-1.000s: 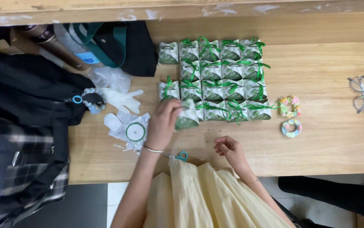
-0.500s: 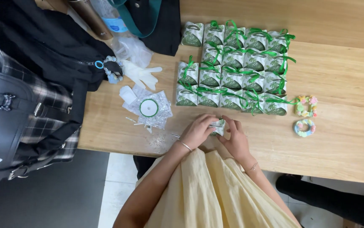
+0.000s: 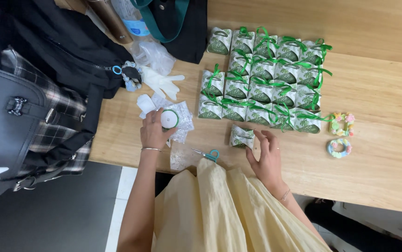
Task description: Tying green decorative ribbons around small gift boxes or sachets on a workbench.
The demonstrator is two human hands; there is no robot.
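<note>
Person at wood table (image 3: 373,168). Left hand (image 3: 153,133) grasps green-rimmed ribbon spool (image 3: 169,119) lying on crinkled clear wrap. Right hand (image 3: 267,156), fingers spread, rests w/ fingertips touching a loose green-white gift box (image 3: 241,136), just below the rows of ribboned boxes (image 3: 266,79). Risk, I'd say: box could tip or slide toward the scissors (image 3: 208,154); ribbon may snag on the wrap.
</note>
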